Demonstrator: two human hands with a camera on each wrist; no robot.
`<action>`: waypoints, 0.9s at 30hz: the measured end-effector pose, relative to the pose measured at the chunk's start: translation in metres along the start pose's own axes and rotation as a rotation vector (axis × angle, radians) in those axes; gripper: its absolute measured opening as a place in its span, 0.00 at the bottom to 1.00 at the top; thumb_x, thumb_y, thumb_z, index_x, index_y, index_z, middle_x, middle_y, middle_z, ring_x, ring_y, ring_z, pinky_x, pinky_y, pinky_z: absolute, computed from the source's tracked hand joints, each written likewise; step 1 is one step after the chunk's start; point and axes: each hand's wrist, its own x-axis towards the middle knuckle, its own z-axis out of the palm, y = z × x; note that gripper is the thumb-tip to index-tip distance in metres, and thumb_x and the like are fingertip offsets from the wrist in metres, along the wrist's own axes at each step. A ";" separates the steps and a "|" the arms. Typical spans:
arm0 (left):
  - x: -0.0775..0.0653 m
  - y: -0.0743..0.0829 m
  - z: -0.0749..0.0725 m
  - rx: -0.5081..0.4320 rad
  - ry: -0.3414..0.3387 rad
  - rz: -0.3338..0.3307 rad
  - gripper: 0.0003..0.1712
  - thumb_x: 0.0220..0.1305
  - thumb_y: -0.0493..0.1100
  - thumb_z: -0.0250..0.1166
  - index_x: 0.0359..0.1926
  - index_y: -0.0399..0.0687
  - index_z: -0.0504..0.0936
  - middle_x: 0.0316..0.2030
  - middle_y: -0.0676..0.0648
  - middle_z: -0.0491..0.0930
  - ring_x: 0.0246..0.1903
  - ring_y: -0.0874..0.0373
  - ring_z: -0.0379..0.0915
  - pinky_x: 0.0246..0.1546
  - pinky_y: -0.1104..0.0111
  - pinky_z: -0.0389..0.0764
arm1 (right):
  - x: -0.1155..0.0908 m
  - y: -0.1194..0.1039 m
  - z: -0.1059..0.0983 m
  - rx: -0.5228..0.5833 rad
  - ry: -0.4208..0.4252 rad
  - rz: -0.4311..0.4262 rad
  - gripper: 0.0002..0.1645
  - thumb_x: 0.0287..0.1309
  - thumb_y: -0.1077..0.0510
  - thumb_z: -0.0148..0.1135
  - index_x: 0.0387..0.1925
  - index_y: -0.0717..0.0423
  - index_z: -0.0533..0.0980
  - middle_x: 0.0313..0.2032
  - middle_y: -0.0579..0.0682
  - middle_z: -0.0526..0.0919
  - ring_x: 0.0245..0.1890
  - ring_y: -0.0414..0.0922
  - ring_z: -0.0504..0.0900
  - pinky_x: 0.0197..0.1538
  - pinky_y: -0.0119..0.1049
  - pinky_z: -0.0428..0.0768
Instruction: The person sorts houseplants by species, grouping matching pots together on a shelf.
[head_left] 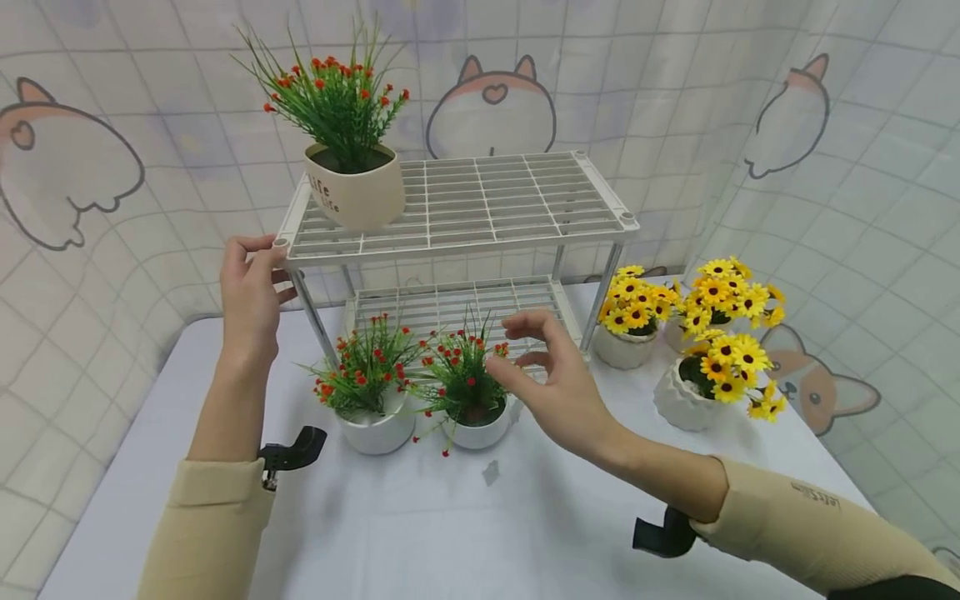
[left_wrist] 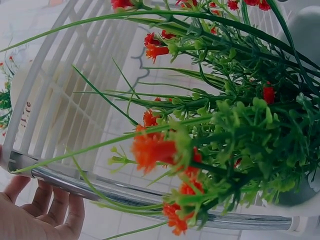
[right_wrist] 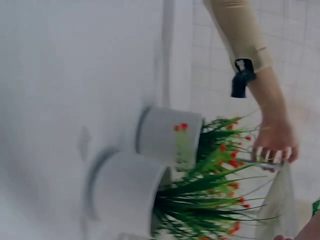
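At the left front corner of the white wire rack (head_left: 457, 247), the left hand (head_left: 252, 292) has its fingers curled round the corner and post, and the step here looks like steadying that frame while the right hand (head_left: 558, 392) reaches low! Those right fingers are curved and parted from the thumb, gripping nothing, beside the right-hand red-flowered plant (head_left: 477, 433), its white pot on the desk (head_left: 450, 533) before the lower tier; whether thumb meets bloom, I can't tell. Taking this pot would probably call for a lower, wider grasp, under the foliage. Crowding it, the left-hand red-flowered plant (head_left: 378, 432) tangles sprays; overhead sits the cream "Life" planter (head_left: 356, 196), and off right, three pots of yellow flowers (head_left: 686, 400) cluster near the rack's post
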 end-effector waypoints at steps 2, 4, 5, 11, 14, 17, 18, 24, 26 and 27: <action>-0.001 -0.001 0.001 0.019 -0.002 0.006 0.09 0.78 0.44 0.51 0.54 0.53 0.72 0.57 0.45 0.77 0.43 0.57 0.77 0.44 0.62 0.73 | -0.009 0.010 -0.002 0.023 0.032 0.045 0.23 0.69 0.63 0.63 0.61 0.62 0.67 0.60 0.53 0.72 0.59 0.47 0.71 0.58 0.43 0.74; -0.001 -0.001 0.002 0.039 -0.003 0.015 0.10 0.78 0.44 0.50 0.55 0.52 0.72 0.58 0.44 0.77 0.43 0.57 0.77 0.44 0.61 0.73 | -0.017 0.018 -0.003 0.054 0.073 0.094 0.20 0.72 0.63 0.60 0.60 0.63 0.67 0.59 0.53 0.71 0.58 0.47 0.71 0.57 0.39 0.74; -0.001 -0.002 0.002 0.049 -0.005 0.019 0.10 0.78 0.45 0.50 0.55 0.52 0.72 0.58 0.44 0.77 0.43 0.57 0.77 0.44 0.61 0.73 | -0.020 0.023 -0.004 0.072 0.097 0.117 0.19 0.73 0.63 0.59 0.60 0.64 0.66 0.58 0.53 0.71 0.58 0.48 0.71 0.57 0.37 0.74; 0.000 -0.001 0.002 0.038 0.003 0.012 0.09 0.78 0.45 0.50 0.54 0.53 0.72 0.55 0.47 0.77 0.43 0.57 0.77 0.44 0.63 0.74 | -0.032 0.049 -0.005 0.144 0.237 0.195 0.20 0.74 0.66 0.54 0.61 0.65 0.61 0.59 0.53 0.67 0.57 0.48 0.69 0.55 0.31 0.73; 0.000 0.001 0.000 0.020 0.018 0.006 0.08 0.77 0.44 0.51 0.53 0.53 0.73 0.54 0.48 0.77 0.42 0.56 0.77 0.42 0.63 0.74 | -0.035 0.064 -0.003 0.159 0.270 0.235 0.20 0.73 0.68 0.54 0.61 0.66 0.60 0.59 0.55 0.66 0.57 0.47 0.69 0.54 0.30 0.73; 0.000 0.002 0.000 0.017 0.021 0.013 0.08 0.77 0.43 0.51 0.52 0.53 0.73 0.54 0.48 0.78 0.42 0.56 0.77 0.42 0.64 0.74 | -0.038 0.080 0.002 0.168 0.276 0.304 0.22 0.71 0.70 0.56 0.60 0.65 0.60 0.59 0.56 0.65 0.56 0.48 0.70 0.51 0.30 0.74; 0.000 0.002 0.000 0.007 0.020 0.013 0.08 0.77 0.43 0.51 0.52 0.53 0.73 0.53 0.48 0.78 0.42 0.56 0.77 0.42 0.63 0.74 | -0.039 0.086 0.004 0.168 0.274 0.333 0.23 0.70 0.70 0.57 0.60 0.65 0.61 0.59 0.56 0.65 0.55 0.49 0.71 0.49 0.30 0.74; 0.000 0.000 0.002 0.000 0.017 0.012 0.08 0.77 0.43 0.52 0.52 0.52 0.73 0.52 0.49 0.78 0.41 0.55 0.77 0.41 0.64 0.75 | -0.041 0.110 0.018 0.160 0.238 0.451 0.29 0.62 0.71 0.64 0.61 0.63 0.63 0.60 0.59 0.67 0.58 0.58 0.72 0.49 0.35 0.77; 0.000 0.000 0.002 0.011 0.019 0.017 0.08 0.77 0.43 0.51 0.52 0.53 0.72 0.51 0.49 0.78 0.41 0.55 0.77 0.41 0.64 0.75 | -0.040 0.115 0.023 0.159 0.218 0.456 0.32 0.60 0.70 0.66 0.62 0.64 0.63 0.62 0.61 0.67 0.61 0.59 0.71 0.55 0.41 0.76; 0.000 -0.001 0.002 0.016 0.019 0.019 0.08 0.77 0.43 0.51 0.52 0.53 0.72 0.51 0.49 0.78 0.42 0.55 0.77 0.41 0.64 0.75 | -0.040 0.117 0.025 0.159 0.207 0.458 0.33 0.60 0.69 0.67 0.63 0.64 0.62 0.63 0.61 0.67 0.62 0.59 0.70 0.58 0.44 0.74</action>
